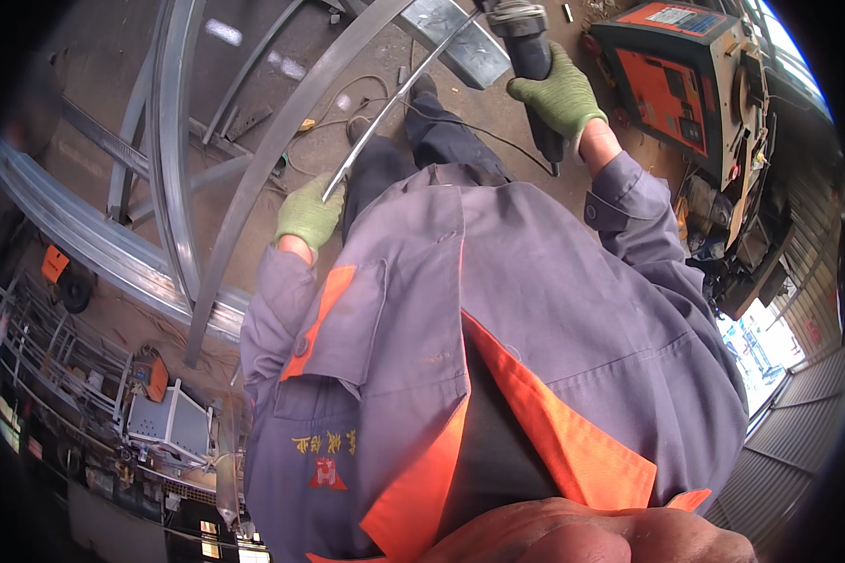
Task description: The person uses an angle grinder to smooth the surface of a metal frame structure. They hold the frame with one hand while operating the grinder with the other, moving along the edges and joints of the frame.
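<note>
My left hand [310, 214], in a green knit glove, is closed round the lower end of a thin metal rod [399, 97]. The rod slants up and to the right, away from me. My right hand [561, 96], gloved the same way, grips the dark body of an angle grinder [531, 58]. Its head points away from me and is partly cut off by the top edge of the view. The rod's far end comes close beside the grinder's head; whether they touch I cannot tell. A power cord [498, 138] runs from the grinder's rear end across the floor.
Curved steel beams [172, 141] and a long flat strip [263, 155] stand on my left. Ahead lies a galvanised metal channel [455, 42]. An orange and grey machine [662, 89] stands to my right. Cables [366, 89] lie on the floor near my feet.
</note>
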`<state>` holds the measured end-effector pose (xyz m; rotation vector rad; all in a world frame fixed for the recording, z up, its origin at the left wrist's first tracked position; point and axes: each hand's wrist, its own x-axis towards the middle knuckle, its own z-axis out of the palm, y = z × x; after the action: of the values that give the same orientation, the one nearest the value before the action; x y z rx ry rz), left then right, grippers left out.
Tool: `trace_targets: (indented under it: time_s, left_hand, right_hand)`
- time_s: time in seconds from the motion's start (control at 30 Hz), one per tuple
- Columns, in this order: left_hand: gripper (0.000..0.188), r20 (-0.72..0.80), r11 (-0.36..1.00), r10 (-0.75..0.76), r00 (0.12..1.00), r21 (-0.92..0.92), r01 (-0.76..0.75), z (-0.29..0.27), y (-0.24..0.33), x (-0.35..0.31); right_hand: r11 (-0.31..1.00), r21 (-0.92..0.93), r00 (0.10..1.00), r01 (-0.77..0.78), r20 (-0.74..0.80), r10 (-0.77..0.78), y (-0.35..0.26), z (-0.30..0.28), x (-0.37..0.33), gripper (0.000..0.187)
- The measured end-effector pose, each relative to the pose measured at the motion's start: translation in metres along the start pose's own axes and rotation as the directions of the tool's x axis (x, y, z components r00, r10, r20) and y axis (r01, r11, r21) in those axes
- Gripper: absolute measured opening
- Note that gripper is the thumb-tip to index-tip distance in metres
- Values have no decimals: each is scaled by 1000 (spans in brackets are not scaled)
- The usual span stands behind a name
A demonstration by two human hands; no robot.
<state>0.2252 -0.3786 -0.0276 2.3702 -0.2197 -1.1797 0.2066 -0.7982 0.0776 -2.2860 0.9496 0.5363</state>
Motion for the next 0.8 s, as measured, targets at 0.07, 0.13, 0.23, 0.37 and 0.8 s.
trace_targets:
  time_s: [0.07, 0.13, 0.23, 0.37, 0.8]
  left_hand:
    - [37, 33, 999, -19, 999, -41, 20, -1, 0, 1]
    - [37, 43, 997, -28, 999, -68, 31, -1, 0, 1]
    - [37, 36, 998, -28, 999, -50, 30, -1, -1, 1]
    - [37, 15, 1000, -1, 1000, -23, 1, -1, -2, 3]
    - [43, -30, 1000, -12, 999, 20, 13, 3, 1, -1]
  right_hand:
    - [1000, 9, 999, 7, 50, -7, 3, 1, -6, 75]
    - [996, 57, 991, 63, 116, -70, 5, 16, -28, 80]
    - [985, -43, 944, 165, 297, -145, 1, 45, -58, 82]
    - [979, -36, 935, 199, 307, -178, -1, 43, -67, 83]
    - [958, -100, 902, 269, 374, -215, -15, 56, -83, 84]
